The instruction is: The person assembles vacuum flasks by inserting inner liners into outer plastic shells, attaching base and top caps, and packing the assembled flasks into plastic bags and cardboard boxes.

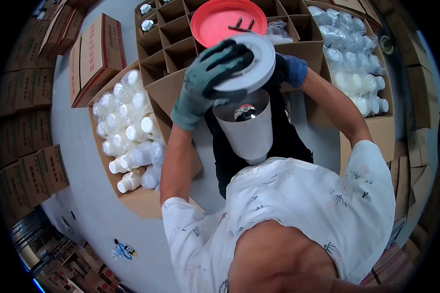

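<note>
Left hand (198, 83) grip is clamped on the grey disc (263, 61), tilted above the white housing (247, 136) between the legs (289, 136); right hand (295, 71) mostly hidden, grip cannot be told. Inner part (245, 113) sits inside; disc off, work judged unfinished.

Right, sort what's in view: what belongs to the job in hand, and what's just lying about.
Likely in the job:
pale grey round disc, in the green-gloved left hand
white tapered open-topped housing, below it
perhaps the red round plastic tray holding dark metal pieces

Probably just lying about:
brown cardboard carton with red print
small blue-and-black item, lower left
</note>
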Available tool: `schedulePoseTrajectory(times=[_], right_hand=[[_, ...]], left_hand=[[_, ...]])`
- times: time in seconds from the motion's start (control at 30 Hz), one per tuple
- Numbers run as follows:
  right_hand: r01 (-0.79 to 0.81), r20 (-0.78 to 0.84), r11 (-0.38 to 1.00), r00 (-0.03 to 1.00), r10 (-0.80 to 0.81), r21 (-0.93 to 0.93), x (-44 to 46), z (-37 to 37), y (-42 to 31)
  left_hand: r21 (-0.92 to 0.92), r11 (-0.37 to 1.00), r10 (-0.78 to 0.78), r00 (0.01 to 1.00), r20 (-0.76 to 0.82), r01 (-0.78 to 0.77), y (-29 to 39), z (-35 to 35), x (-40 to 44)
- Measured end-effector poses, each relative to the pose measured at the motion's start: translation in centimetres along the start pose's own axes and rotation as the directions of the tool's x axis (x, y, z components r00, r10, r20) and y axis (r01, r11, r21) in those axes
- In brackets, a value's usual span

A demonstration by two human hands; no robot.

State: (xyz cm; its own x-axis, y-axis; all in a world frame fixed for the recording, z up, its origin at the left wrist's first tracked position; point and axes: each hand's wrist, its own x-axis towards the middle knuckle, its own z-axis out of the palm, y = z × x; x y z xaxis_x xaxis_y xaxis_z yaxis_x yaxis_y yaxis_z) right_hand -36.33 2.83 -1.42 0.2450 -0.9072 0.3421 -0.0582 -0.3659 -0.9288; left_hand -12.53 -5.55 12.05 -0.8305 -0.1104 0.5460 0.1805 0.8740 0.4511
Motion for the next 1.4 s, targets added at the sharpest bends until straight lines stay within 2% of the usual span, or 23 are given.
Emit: schedulePoseTrajectory(times=[0.13, 0.2, 0.3, 0.4, 0.43, 0.53, 0.57, 0.7, 0.83, 0.87, 0.93, 0.97, 1.0, 1.07, 1.1, 1.13, 1.17, 1.2, 1.23, 1.27, 1.33, 1.37, 1.4], right_hand=[[-0.396, -0.131, 0.859, 0.918, 0.374, -0.325, 0.5, -0.6, -5.1], [-0.551, -0.209, 0.834, 0.819, 0.535, -0.023, -0.5, 0.8, -6.9], [-0.088, -0.08, 0.944, 0.995, 0.065, -0.318, -1.6, 3.2, -5.7], [-0.158, -0.097, 0.976, 0.985, 0.144, -0.148, -1.5, 6.6, -6.5], [-0.334, -0.133, 0.942, 0.935, 0.329, -0.019, -1.4, 7.2, -8.8], [-0.502, -0.247, 0.864, 0.833, 0.496, 0.043, -1.4, 8.2, -10.9], [-0.394, -0.237, 0.899, 0.907, 0.347, -0.191, -2.2, 8.2, -9.7], [-0.478, -0.353, 0.855, 0.849, 0.393, -0.2, -3.3, 9.4, -10.4], [-0.203, -0.164, 0.963, 0.971, 0.174, -0.176, -3.4, 9.2, -6.7], [-0.233, -0.076, 0.972, 0.97, 0.23, -0.031, -2.8, 8.8, -6.1], [-0.424, 0.217, 0.862, 0.902, 0.374, 0.276, -2.4, 7.5, -3.6], [-0.438, 0.215, 0.823, 0.898, 0.383, 0.362, -2.5, 7.3, -4.2], [-0.265, 0.123, 0.942, 0.962, 0.244, 0.206, -3.0, 7.3, -4.8], [0.089, 0.02, 0.983, 0.996, -0.087, -0.162, -4.9, 7.0, -7.5], [-0.18, -0.073, 0.982, 0.982, 0.176, -0.052, -6.8, 7.5, -10.4], [-0.175, -0.121, 0.942, 0.982, 0.145, -0.287, -9.4, 7.5, -11.4], [-0.356, -0.24, 0.841, 0.93, 0.277, -0.408, -11.3, 8.3, -14.6], [-0.507, -0.384, 0.671, 0.859, 0.34, -0.541, -13.8, 9.2, -15.5], [-0.604, -0.468, 0.537, 0.796, 0.383, -0.589, -16.0, 10.0, -16.2], [-0.671, -0.519, 0.446, 0.741, 0.426, -0.592, -17.2, 10.9, -16.7], [-0.807, -0.376, 0.106, 0.381, 0.844, -0.58, -17.5, 10.9, -18.5], [-0.801, -0.409, 0.17, 0.46, 0.788, -0.574, -19.0, 10.9, -17.6], [-0.788, -0.442, 0.232, 0.532, 0.722, -0.57, -21.0, 10.9, -15.5]], left_hand=[[-0.224, 0.936, -0.249, 0.962, 0.115, 0.27, 0.7, 0.6, -4.0], [-0.308, 0.904, -0.243, 0.949, 0.202, 0.297, 0.2, 2.6, -6.7], [-0.328, 0.894, -0.244, 0.945, 0.216, 0.306, 1.4, 3.0, -6.2], [-0.268, 0.932, -0.17, 0.946, 0.277, 0.246, 1.9, 2.7, -5.4], [-0.264, 0.929, -0.179, 0.94, 0.29, 0.258, 2.0, 2.7, -5.5], [-0.319, 0.909, -0.164, 0.936, 0.313, 0.266, 2.6, 2.7, -5.6], [-0.349, 0.899, -0.153, 0.936, 0.317, 0.265, 2.8, 2.8, -5.7], [-0.322, 0.929, -0.087, 0.952, 0.294, 0.184, 2.4, 4.4, -6.7], [0.03, 0.978, -0.2, 0.9, 0.388, 0.204, 5.5, 4.7, -8.0], [0.071, 0.969, -0.246, 0.887, 0.391, 0.237, 6.6, 4.9, -8.1], [0.089, 0.939, -0.343, 0.89, 0.299, 0.332, 8.8, 5.6, -7.9], [0.046, 0.95, -0.308, 0.905, 0.294, 0.309, 8.8, 4.8, -7.2], [-0.104, 0.928, -0.345, 0.929, 0.135, 0.359, 8.2, 5.3, -7.7], [-0.423, 0.838, -0.447, 0.878, -0.17, 0.345, 6.0, 8.0, -10.0], [-0.53, 0.711, -0.627, 0.758, -0.181, 0.462, 6.4, 9.4, -9.7], [-0.648, 0.556, -0.777, 0.602, -0.184, 0.52, 6.8, 10.9, -9.5], [-0.645, 0.51, -0.816, 0.557, -0.154, 0.569, 5.8, 13.5, -11.0], [-0.638, 0.462, -0.851, 0.511, -0.122, 0.616, 4.3, 17.1, -13.6], [-0.178, 0.691, -0.703, 0.709, 0.058, 0.7, 4.1, 18.6, -16.3], [-0.533, 0.337, -0.763, 0.557, 0.327, 0.776, 3.8, 17.9, -15.7], [-0.612, 0.11, -0.697, 0.5, 0.514, 0.783, 4.9, 15.3, -14.3], [-0.673, -0.005, -0.732, 0.456, 0.507, 0.74, 5.7, 15.8, -13.7], [-0.674, 0.024, -0.701, 0.493, 0.515, 0.738, 4.7, 13.0, -13.9]])
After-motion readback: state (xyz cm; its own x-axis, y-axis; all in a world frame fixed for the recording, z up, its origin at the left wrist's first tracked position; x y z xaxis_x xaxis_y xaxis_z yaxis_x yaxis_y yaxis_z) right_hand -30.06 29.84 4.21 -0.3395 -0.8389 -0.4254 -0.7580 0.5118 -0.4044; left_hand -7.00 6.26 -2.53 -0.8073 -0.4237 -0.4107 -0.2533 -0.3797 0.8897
